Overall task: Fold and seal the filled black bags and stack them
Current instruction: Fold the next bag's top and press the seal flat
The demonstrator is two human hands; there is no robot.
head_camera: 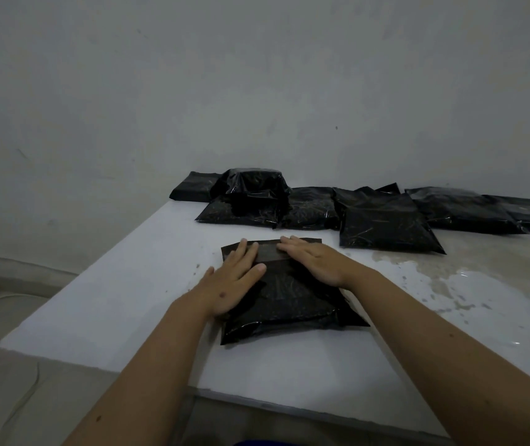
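Both hands lay flat on a filled black bag (289,300) that rested on the white table (122,304) directly in front of the person. The left hand (233,281) pressed with straight, slightly spread fingers on the bag's left side, its fingertips reaching onto the flap (268,251) at the bag's far end. The right hand (313,260) pressed beside it, fingers straight and close together, covering the flap's right part; neither hand curled round or pinched anything. The flap looked duller and flatter than the glossy, bulging body under the palms.

Beyond the fingertips, against the wall (257,75), lay a row of other black bags (382,220), some overlapping. Ahead of the left hand a small stack of bags (251,191) sat upon that row. To the right of the right forearm, the tabletop carried a wet-looking stain (443,272).
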